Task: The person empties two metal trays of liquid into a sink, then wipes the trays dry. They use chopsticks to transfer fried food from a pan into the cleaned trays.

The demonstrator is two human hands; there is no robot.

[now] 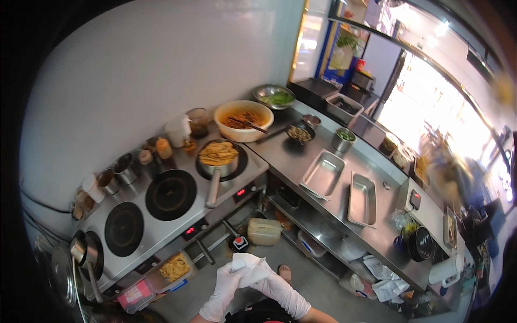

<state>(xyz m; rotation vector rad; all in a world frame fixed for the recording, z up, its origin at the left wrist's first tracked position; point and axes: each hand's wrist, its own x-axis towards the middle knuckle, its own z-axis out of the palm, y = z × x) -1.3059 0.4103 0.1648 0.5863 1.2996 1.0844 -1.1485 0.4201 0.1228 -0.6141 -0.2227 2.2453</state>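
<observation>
Both hands wear white gloves and meet low in the view, above the grey floor. Between them is a thin white sheet, perhaps a paper napkin or tissue. My left hand pinches its left side, and my right hand grips the right side. The fingertips are partly hidden by the sheet. Beyond my hands, a saucepan heaped with yellow-brown food sits on a round black cooking plate, its handle pointing towards me.
The steel cooktop runs left with bottles and steel cups behind. A cream bowl of reddish food holds chopsticks. Two steel pans lie on the right counter. Below are a plastic tub of yellow food and a jerrycan.
</observation>
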